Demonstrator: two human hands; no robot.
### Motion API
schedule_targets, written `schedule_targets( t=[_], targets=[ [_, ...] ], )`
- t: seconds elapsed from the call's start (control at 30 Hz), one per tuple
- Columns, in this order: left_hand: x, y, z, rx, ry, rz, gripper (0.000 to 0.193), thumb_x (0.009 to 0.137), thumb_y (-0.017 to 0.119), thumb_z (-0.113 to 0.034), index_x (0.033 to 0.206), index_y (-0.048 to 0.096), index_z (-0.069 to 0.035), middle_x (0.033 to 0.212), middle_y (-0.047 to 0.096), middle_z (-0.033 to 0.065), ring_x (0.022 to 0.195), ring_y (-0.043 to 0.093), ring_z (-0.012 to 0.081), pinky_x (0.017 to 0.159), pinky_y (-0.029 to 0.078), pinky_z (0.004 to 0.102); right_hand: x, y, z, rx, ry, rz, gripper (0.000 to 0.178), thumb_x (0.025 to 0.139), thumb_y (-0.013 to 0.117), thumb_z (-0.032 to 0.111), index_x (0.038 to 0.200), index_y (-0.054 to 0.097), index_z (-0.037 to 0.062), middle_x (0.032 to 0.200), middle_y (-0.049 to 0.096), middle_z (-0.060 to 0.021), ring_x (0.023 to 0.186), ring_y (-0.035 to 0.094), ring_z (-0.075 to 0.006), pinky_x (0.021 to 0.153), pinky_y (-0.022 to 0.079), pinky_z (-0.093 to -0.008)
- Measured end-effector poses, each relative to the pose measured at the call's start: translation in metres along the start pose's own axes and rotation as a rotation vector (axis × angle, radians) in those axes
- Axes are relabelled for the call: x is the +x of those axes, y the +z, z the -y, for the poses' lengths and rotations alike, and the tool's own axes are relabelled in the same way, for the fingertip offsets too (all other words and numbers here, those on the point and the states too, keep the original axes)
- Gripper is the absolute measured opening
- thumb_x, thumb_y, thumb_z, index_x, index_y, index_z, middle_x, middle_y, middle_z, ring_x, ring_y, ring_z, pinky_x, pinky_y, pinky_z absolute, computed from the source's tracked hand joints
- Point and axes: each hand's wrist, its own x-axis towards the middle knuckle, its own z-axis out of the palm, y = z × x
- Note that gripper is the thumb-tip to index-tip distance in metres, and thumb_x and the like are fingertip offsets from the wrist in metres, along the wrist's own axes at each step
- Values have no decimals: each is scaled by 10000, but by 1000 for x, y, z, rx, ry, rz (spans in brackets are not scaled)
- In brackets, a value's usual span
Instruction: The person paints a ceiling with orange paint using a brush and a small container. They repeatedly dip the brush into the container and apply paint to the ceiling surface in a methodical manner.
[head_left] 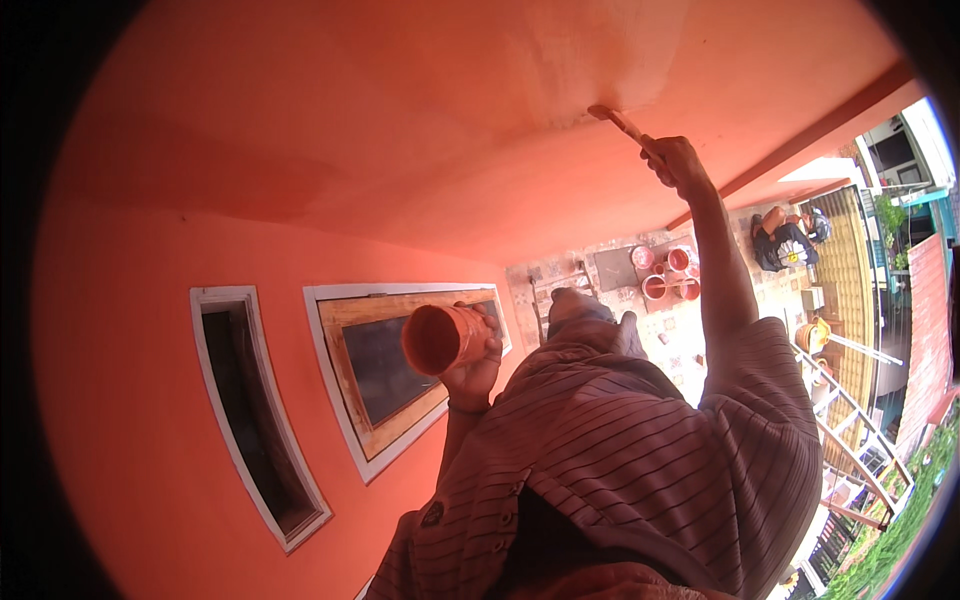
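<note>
While the right hand (675, 163) was curled around the brush (622, 125), far off at the orange wall (450, 150), the left hand (482, 365) gripped the cup (450, 340), nearer and to the left. If the cup tipped, any paint inside could spill; a too-wet brush could drip.

Two hands (678, 163), one brush (624, 125) and one paint cup (468, 335) were in there, plus two windows (395, 368), one ladder (854, 460) and one other person (783, 245). Buckets (654, 295) got messy, lol: at least four showed, but too small and bunched for an exact count.
</note>
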Motion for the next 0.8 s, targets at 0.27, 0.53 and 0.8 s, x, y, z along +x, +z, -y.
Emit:
schedule_targets(
  t=[0.27, 0.53, 0.8],
  targets=[
    [-13, -1, -9, 36, 74, 10, 573, 949, 741, -413, 1397, 589, -90, 1396, 545, 149, 1279, 544, 345, 926, 601, 473, -3, 6, -49, 297, -109, -261, 394, 1050, 653, 353, 868, 661, 3, 592, 489, 28, 406, 392, -66, 366, 257, -263],
    [-25, -7, -8, 5, 110, -52, 563, 942, 742, -402, 1387, 593, -91, 1363, 570, 156, 1258, 564, 350, 902, 604, 465, 7, 67, -61, 634, -128, -431, 394, 1108, 517, 416, 909, 548, 77, 598, 399, 46, 425, 347, -65, 379, 258, -259],
    [-3, -2, 1, 11, 40, 4, 597, 944, 747, -413, 1407, 567, -83, 1390, 538, 149, 1269, 558, 354, 923, 600, 473, -27, 187, -74, -3, -113, 258, 501, 1094, 534, 484, 864, 576, 41, 609, 460, 18, 429, 431, -94, 371, 335, -289]
  ],
)
